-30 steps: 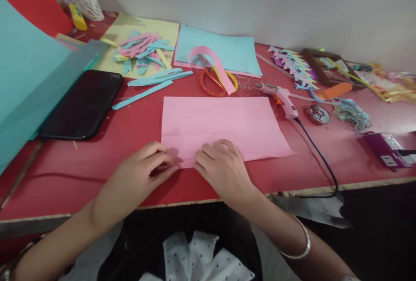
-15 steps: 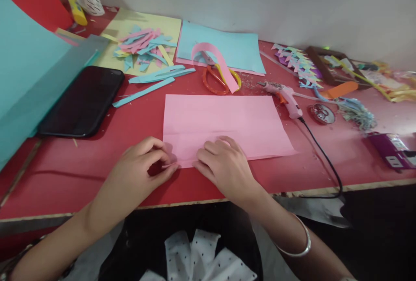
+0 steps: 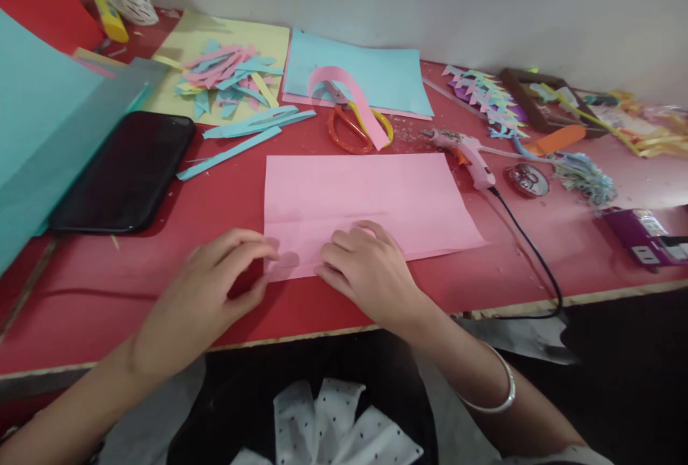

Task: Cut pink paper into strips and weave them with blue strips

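A pink sheet of paper [image 3: 344,189] lies on the red table in front of me, a crease running across its lower left part. My left hand [image 3: 226,279] is at the sheet's lower left corner, thumb and fingers apart, with the fingertips just over the left edge. My right hand [image 3: 365,264] rests on the near edge around the middle, its fingers curled with the thumb on the paper. Beyond the sheet, a curled pink strip [image 3: 359,103] lies across scissors [image 3: 349,132] with red and yellow handles.
A black phone [image 3: 129,171] lies at left, near blue strips [image 3: 231,153]. Cut paper pieces [image 3: 231,71] are heaped on a yellow sheet [image 3: 166,49]. A pink glue gun [image 3: 465,153] with a black cord, a purple box [image 3: 637,236] and a brown frame [image 3: 529,110] are at right.
My left thumb and fingers have come apart and let go of the paper's corner, the hand drawing slightly left. My right hand stays on the near edge. The view has shifted slightly.
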A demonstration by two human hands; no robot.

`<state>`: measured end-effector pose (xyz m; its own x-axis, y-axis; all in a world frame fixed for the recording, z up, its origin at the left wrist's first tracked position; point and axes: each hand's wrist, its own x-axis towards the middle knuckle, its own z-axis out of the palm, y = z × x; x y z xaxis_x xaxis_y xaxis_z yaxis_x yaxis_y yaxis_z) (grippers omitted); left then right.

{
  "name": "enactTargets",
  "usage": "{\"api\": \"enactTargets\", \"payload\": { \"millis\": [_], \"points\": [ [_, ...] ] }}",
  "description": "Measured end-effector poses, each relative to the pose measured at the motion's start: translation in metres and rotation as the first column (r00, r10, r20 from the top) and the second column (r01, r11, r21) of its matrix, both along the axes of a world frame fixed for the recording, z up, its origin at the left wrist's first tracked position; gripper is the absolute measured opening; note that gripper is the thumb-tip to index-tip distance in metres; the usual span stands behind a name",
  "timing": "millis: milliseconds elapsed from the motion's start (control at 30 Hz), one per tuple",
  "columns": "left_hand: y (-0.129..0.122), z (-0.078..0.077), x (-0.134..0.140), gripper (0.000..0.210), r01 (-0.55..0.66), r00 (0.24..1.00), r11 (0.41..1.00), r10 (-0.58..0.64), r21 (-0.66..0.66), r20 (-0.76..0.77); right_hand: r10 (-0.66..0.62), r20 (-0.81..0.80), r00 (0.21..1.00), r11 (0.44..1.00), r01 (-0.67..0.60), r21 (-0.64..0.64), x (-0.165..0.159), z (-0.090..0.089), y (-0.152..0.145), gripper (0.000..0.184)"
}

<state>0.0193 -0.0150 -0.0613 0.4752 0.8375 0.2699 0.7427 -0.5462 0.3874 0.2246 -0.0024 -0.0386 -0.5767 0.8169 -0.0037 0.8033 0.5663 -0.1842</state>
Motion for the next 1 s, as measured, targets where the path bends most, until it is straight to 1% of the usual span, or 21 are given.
{"api": "enactTargets", "payload": {
  "millis": [100,167,233,333,433,567,700,767,867,1000],
  "points": [
    [-0.004,0.0,0.001,0.035,0.166,0.979,0.981,-0.152,0.099,-0.132,0.024,0.003,1.0,1.0,-0.024,0.012,0.0,0.001,0.001,0.023],
    [-0.006,0.002,0.003,0.043,0.245,0.953,0.959,-0.211,0.143,-0.219,0.036,0.012,0.999,0.999,-0.036,0.015,0.0,0.001,0.002,0.023],
    [-0.007,0.004,0.005,0.045,0.299,0.929,0.938,-0.245,0.173,-0.278,0.051,0.018,0.999,0.998,-0.052,0.023,0.0,0.001,0.003,0.023],
    [-0.006,0.008,0.009,0.041,0.349,0.907,0.909,-0.267,0.226,-0.326,0.08,0.021,0.997,0.995,-0.081,0.051,0.001,0.0,0.003,0.024],
    [-0.005,0.011,0.012,0.037,0.36,0.911,0.894,-0.274,0.267,-0.31,0.094,0.033,0.995,0.993,-0.096,0.066,0.001,-0.002,0.004,0.024],
    [-0.003,0.009,0.009,0.037,0.333,0.924,0.906,-0.258,0.263,-0.281,0.097,0.03,0.995,0.992,-0.099,0.08,0.002,-0.004,0.004,0.024],
    [-0.001,0.005,-0.011,0.033,0.33,0.915,0.933,-0.277,0.146,-0.294,0.103,0.033,0.994,0.991,-0.106,0.083,0.003,-0.005,0.004,0.024],
    [0.0,0.004,-0.024,0.031,0.32,0.915,0.939,-0.272,0.126,-0.299,0.109,0.034,0.993,0.99,-0.112,0.084,0.004,-0.005,0.005,0.025],
    [0.001,0.004,-0.036,0.031,0.309,0.923,0.937,-0.255,0.16,-0.288,0.13,0.022,0.991,0.988,-0.132,0.083,0.008,-0.005,0.005,0.024],
    [0.001,0.007,-0.035,0.027,0.347,0.914,0.915,-0.28,0.206,-0.294,0.213,-0.033,0.977,0.973,-0.209,0.098,0.023,-0.005,0.007,0.023]
  ]
}}
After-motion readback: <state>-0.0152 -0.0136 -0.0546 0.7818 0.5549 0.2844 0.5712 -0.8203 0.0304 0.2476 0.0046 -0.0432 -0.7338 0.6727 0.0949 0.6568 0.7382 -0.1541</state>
